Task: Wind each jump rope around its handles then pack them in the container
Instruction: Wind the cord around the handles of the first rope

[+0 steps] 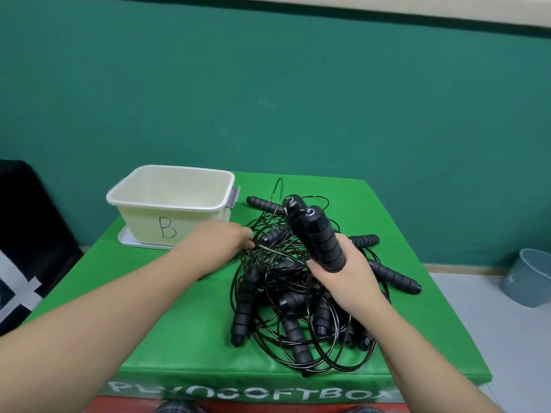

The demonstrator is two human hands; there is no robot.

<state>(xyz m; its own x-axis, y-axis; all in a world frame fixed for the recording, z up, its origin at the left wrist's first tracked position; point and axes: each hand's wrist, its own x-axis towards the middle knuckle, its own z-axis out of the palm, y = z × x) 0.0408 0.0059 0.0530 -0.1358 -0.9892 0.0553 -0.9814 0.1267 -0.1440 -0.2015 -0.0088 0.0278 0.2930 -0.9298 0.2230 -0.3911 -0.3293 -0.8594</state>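
Nearest, at the front edge of the green box (pixel 179 323), lies the heap of jump ropes (pixel 298 308): black foam handles crossed every way, thin black cord looped over and under them. The cord looks light, springy and slick, so it will likely uncoil unless kept taut; the ribbed foam handles look soft and grippy, the sensible place to hold.

Just above the heap, the right hand (pixel 346 275) has its fingers curled tight around the lower ends of a pair of handles (pixel 316 234), held side by side and tilted up toward the far left. To the left and a little farther, the left hand (pixel 226 242) reaches into the heap's edge and appears to pinch a strand of cord (pixel 274 250); the fingertips are partly hidden, so the pinch is a judgement.

The main obstacle is the tangle itself: the held rope's cord probably runs under other loops and handles, and pulling could drag neighbours along.

Farther left sits the cream container (pixel 167 225) marked B, open-topped and apparently holding nothing, standing on its lid (pixel 128 239). Off the box at far right a grey-blue bin (pixel 530 278) stands on the floor; the green wall (pixel 298 99) is behind.
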